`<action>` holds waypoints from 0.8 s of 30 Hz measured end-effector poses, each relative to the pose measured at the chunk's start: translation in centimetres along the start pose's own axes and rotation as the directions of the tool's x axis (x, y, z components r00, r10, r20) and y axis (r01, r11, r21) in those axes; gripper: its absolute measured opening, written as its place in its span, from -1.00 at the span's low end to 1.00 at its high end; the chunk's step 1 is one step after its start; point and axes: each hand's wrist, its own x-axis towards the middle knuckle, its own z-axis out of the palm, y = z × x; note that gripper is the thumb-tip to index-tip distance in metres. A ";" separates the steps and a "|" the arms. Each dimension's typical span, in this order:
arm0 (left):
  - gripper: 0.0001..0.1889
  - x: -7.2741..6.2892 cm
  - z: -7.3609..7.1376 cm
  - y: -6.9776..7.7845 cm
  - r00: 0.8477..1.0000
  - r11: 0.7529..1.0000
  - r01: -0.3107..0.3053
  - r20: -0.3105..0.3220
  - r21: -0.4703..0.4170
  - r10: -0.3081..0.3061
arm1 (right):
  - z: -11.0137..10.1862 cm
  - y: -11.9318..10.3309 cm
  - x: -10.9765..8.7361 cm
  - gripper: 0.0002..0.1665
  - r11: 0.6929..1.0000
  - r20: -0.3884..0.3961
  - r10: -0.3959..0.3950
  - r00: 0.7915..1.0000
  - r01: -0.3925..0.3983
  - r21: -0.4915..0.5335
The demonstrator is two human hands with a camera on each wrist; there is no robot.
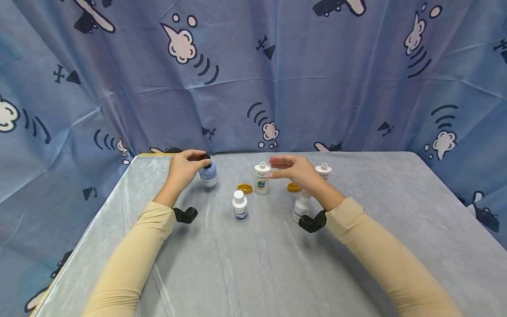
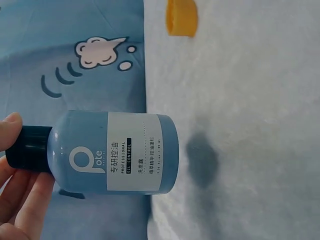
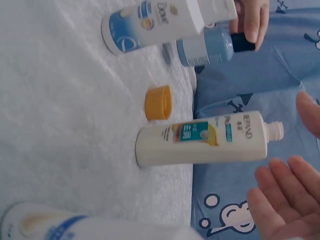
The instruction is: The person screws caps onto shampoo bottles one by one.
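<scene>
A blue shampoo bottle (image 2: 135,152) with a black cap (image 2: 31,149) hangs upright from my left hand (image 1: 185,169), whose thumb and fingers grip the cap. Its shadow falls on the table a little apart from its base. My right hand (image 1: 297,172) is beside the neck of a white uncapped bottle (image 3: 202,140) with a teal and yellow label. The fingers of that hand are extended and hold nothing, as the right wrist view shows. One yellow cap (image 1: 244,189) lies just left of this bottle, another yellow cap (image 1: 294,187) to its right.
Nearer on the grey-covered table (image 1: 245,264) stands a white Dove bottle (image 1: 240,206) with its cap on. Another white bottle (image 1: 301,208) is partly hidden under my right wrist. Behind that wrist stands an uncapped white bottle (image 1: 323,170). A patterned blue curtain (image 1: 237,79) hangs behind.
</scene>
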 end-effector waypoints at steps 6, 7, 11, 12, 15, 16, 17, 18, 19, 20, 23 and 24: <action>-0.57 0.0 0.0 -0.8 1.000 1.000 0.024 0.005 0.013 -0.024 | -0.2 0.5 0.8 -0.26 1.000 0.050 0.001 0.999 0.000 -0.028; -0.57 0.0 0.0 -0.9 1.000 1.000 0.028 0.006 0.009 -0.028 | -0.3 0.6 0.9 -0.25 1.000 0.058 0.003 0.998 -0.001 -0.031; -0.56 0.1 0.0 -1.3 0.999 0.999 0.042 0.011 0.016 -0.042 | -0.4 0.8 1.1 -0.25 1.000 0.071 0.004 0.997 -0.003 -0.023; -0.56 0.1 0.0 -1.4 0.999 0.999 0.042 0.012 0.016 -0.042 | -0.4 0.8 1.2 -0.25 1.000 0.074 0.002 0.997 -0.001 -0.022; -0.56 0.1 0.0 -1.7 0.999 0.999 0.043 0.014 0.013 -0.043 | -0.4 0.9 1.3 -0.26 1.000 0.082 0.004 0.997 -0.003 -0.021; -0.56 0.0 0.0 -1.7 0.999 0.999 0.043 0.016 0.011 -0.044 | -0.4 0.9 1.3 -0.26 1.000 0.087 0.007 0.996 -0.005 -0.021; -0.56 0.0 0.1 -1.8 0.999 0.999 0.044 0.017 0.008 -0.044 | -0.4 0.9 1.4 -0.27 1.000 0.091 0.010 0.996 -0.008 -0.022; -0.56 -0.1 0.1 -1.8 0.999 0.999 0.044 0.019 0.004 -0.044 | -0.4 0.9 1.4 -0.27 1.000 0.096 0.014 0.995 -0.012 -0.024; -0.56 -0.1 0.2 -1.8 0.999 0.999 0.044 0.020 0.000 -0.044 | -0.4 0.9 1.4 -0.27 1.000 0.100 0.018 0.995 -0.016 -0.022; -0.56 -0.2 0.2 -1.8 0.999 0.999 0.044 0.020 -0.006 -0.044 | -0.4 0.9 1.5 -0.27 1.000 0.103 0.022 0.994 -0.020 -0.020; -0.55 -0.2 0.3 -1.9 0.998 0.999 0.052 0.025 -0.014 -0.051 | -0.5 1.0 1.6 -0.28 1.000 0.103 0.030 0.994 -0.029 -0.012; -0.55 -0.2 0.3 -1.8 0.998 0.998 0.055 0.027 -0.014 -0.055 | -0.5 1.0 1.6 -0.28 0.999 0.101 0.032 0.994 -0.031 -0.008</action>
